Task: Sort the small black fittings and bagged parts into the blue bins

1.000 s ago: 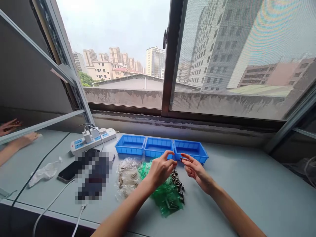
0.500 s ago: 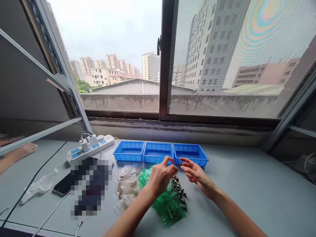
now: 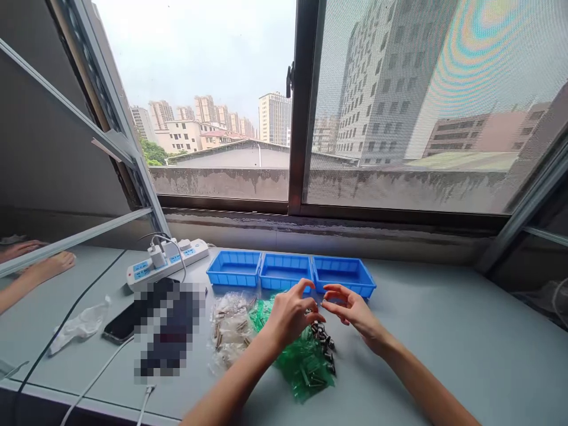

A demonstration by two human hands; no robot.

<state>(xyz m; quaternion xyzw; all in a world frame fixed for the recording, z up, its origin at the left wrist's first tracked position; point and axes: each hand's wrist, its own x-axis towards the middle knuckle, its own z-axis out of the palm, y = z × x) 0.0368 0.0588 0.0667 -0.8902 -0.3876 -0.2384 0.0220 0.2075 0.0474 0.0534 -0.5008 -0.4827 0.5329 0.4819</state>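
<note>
My left hand [image 3: 290,313] is over the green plastic bags [image 3: 306,370], its fingers bent and apart, with nothing visible in them. Facing it, my right hand [image 3: 355,313] brings thumb and fingers together at the tips; a tiny piece seems to be pinched there, too small to name. Beneath and between the hands lies a row of dark metal fasteners [image 3: 328,346], partly covered by the left hand. Clear plastic bags [image 3: 231,331] with slim metal pins sit left of the green ones.
Three blue bins [image 3: 286,284] line up behind the hands. To the left are a power strip [image 3: 153,269] with plugs, a dark phone [image 3: 119,325], a crumpled clear bag [image 3: 82,325] and cables. Another person's hand [image 3: 55,266] rests at the far left.
My left fingers have spread lower and my right hand has shifted slightly left, so the fingertips are closer together. The view has turned a little.
</note>
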